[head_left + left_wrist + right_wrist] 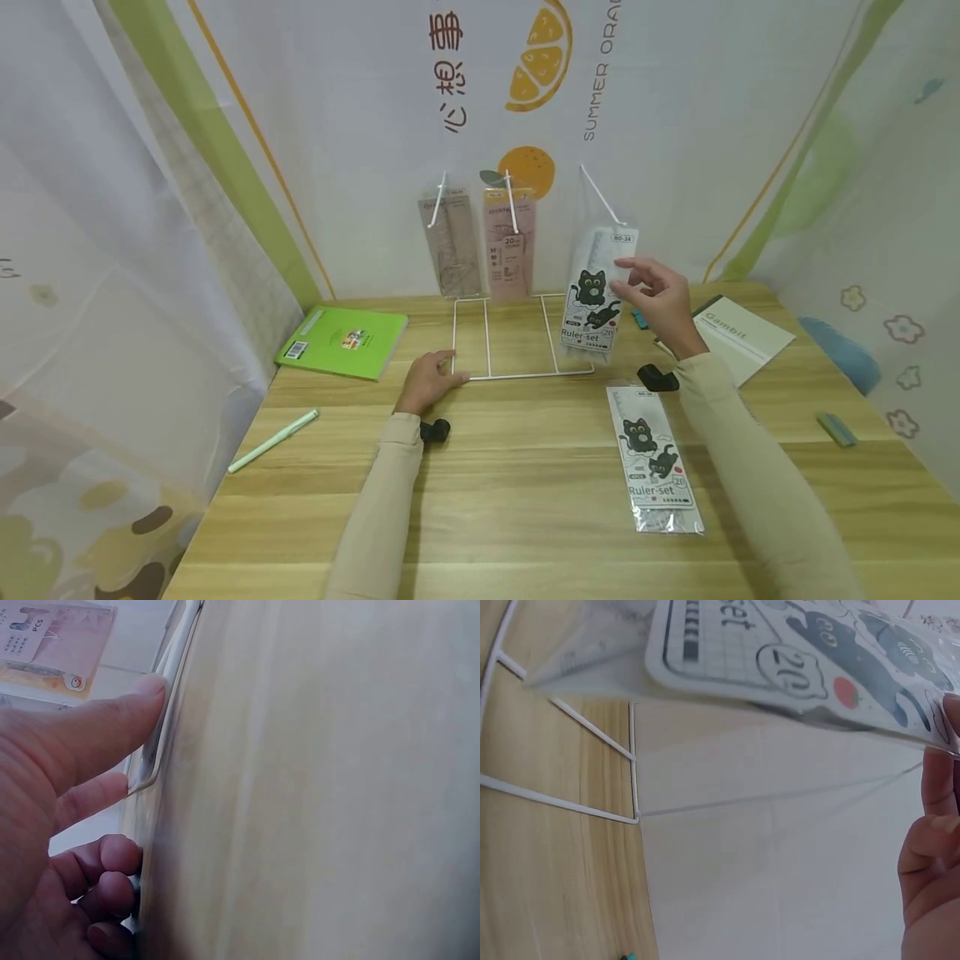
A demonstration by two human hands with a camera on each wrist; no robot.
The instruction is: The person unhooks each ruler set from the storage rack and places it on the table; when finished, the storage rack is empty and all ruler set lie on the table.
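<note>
My left hand (429, 382) presses the wire rack's (517, 375) base corner with straight fingers; my right hand (658, 302) pinches the ruler set (592, 300) hanging on its rightmost hook. Tugging could tear the hole.

Table: you see a light wooden table (525, 483).
At 10 o'clock: a green book (343, 340) and a pale green pen (273, 440).
At 12 o'clock: a white wire rack (517, 373).
At 2 o'clock: a white notebook (742, 335).
At 4 o'clock: a ruler set pack (654, 457).
</note>
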